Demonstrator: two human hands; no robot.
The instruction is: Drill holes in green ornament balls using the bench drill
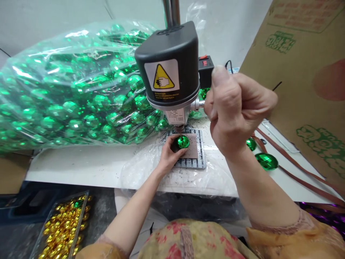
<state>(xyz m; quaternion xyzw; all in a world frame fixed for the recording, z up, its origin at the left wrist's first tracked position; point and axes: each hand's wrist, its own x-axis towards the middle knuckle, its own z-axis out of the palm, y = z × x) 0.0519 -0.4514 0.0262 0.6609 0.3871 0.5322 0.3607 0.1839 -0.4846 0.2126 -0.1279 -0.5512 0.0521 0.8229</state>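
Observation:
A shiny green faceted ball (183,141) rests on the brown board (192,149) of a small bench drill press (167,68), right below its chuck. My left hand (172,151) grips the ball from the left and front, thumb and fingers around it. Raised at the right of the drill head, my right hand (231,108) is closed in a fist around the feed lever (201,104); most of the lever is hidden by the fingers. Dark shavings lie scattered around the metal base (201,162).
A large clear bag (75,86) full of green balls fills the left of the table. Loose green balls (266,161) and brown straps (296,169) lie at right, beside a cardboard box (304,72). Gold balls fill a clear bin (61,226) below left.

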